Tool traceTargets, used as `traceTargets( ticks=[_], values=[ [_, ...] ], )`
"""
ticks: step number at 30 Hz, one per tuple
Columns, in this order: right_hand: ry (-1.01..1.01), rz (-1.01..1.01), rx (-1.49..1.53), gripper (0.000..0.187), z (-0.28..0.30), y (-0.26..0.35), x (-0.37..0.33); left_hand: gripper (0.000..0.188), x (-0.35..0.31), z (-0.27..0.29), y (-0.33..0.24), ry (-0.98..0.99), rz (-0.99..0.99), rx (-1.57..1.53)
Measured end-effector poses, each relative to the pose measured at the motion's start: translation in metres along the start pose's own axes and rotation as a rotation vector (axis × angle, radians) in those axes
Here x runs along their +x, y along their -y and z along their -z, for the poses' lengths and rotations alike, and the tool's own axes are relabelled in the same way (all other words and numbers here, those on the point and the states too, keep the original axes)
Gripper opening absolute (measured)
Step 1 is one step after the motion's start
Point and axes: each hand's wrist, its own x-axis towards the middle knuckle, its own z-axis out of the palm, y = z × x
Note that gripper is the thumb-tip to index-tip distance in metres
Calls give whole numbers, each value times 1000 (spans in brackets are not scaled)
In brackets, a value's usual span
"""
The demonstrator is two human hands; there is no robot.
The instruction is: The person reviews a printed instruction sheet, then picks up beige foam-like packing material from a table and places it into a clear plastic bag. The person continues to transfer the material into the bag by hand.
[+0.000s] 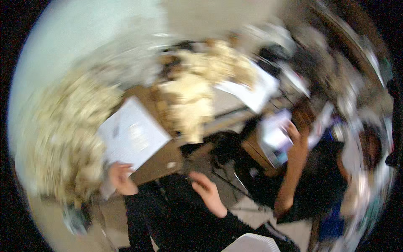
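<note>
White printed sheet [126,138] on the brown tabletop [157,164], lower edge at the left hand [120,178].
The right hand [206,191] is above the dark-clothed lap, fingers loosely extended, with nothing visible in its grasp; the sheet lies forward and left of it. The left hand's fingers overlap the sheet's lower corner; blur prevents telling whether they grip it. Beyond the left hand, a cream-coloured pile [71,134] adjoins the sheet's left side.
</note>
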Motion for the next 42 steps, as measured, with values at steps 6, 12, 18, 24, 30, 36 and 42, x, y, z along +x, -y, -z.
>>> traceTargets(
  ticks=[6,12,18,24,30,36,42],
  values=[
    [329,293,-403,25,-75,49,-32,24,-108,87,0,600,88,460],
    [326,465,-496,21,-109,80,11,34,-219,178,34,854,105,710],
    [291,547,-518,21,-195,90,38,25,-197,193,31,603,350,739],
    [197,679,-1058,38,-276,29,66,24,-208,230,58,344,248,609],
    [224,431,-1302,57,-259,19,54,28,-245,266,88,552,227,467],
    [489,295,-1396,61,-220,8,46,23,-209,259,43,428,751,-97],
    [450,291,-1369,49,-258,30,55,26,-105,263,-5,736,629,185]
  ],
)
